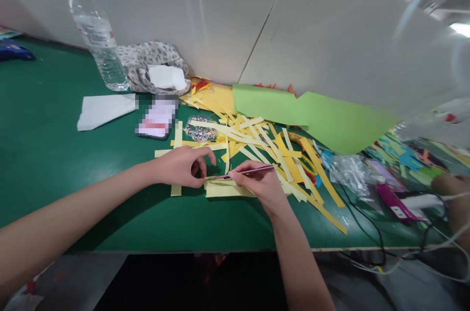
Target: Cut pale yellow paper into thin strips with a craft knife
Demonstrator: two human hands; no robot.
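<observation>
My right hand [259, 183] holds slim purple tweezers [257, 170], their thin tip pointing left toward my left hand. My left hand [181, 166] is closed, thumb and fingers curled together at the tip of the tool. A small end of a yellow paper strip [210, 179] shows at its fingertips. Below both hands a wider pale yellow paper piece [229, 190] lies flat on the table. Loose yellow paper strips [257, 137] are heaped just beyond my hands. A clear round dish of small colourful beads [201, 129] sits behind my left hand, partly crossed by strips.
On the green table [44, 154] stand a water bottle [97, 32] and a patterned cloth pouch [156, 61]. A phone [157, 117] lies near white tissue [105, 111]. Green paper [330, 120] leans behind. At right are a magenta device [394, 202], cables and another person's hand [453, 193].
</observation>
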